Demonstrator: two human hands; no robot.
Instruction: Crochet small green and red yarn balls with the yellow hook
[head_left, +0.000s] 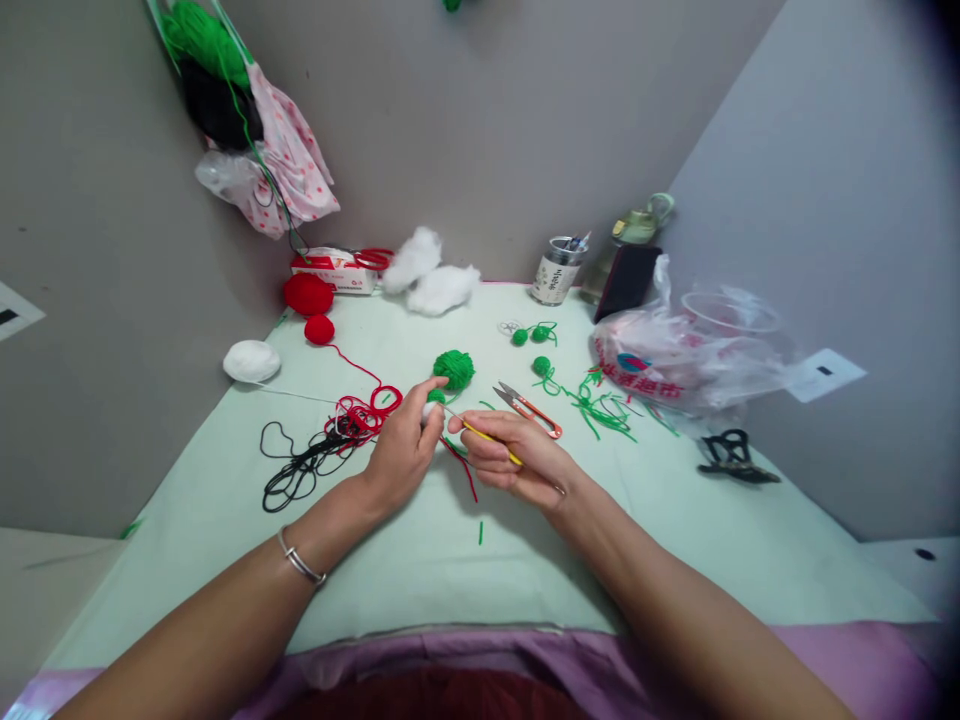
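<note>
My left hand [401, 450] is closed, pinching a small green and white crochet piece [430, 411] between thumb and fingers, which partly hide it. In my right hand [521, 455] is a crochet hook with a yellow handle [486, 435]; its thin metal end points at the piece. Red and green yarn tails [471, 480] hang below, between the hands. Just beyond the fingers sits a green yarn ball [454, 370]. Orange-handled thread snips [529, 410] lie past my right hand, blades partly open.
Left are tangled black yarn [296, 475], red yarn balls [308, 295] and a white yarn ball [252, 361]. White stuffing [442, 288] and a pen can [556, 272] stand at the back. Right are green yarn scraps [604, 408], a plastic bag [675, 350] and a black hair claw [735, 458].
</note>
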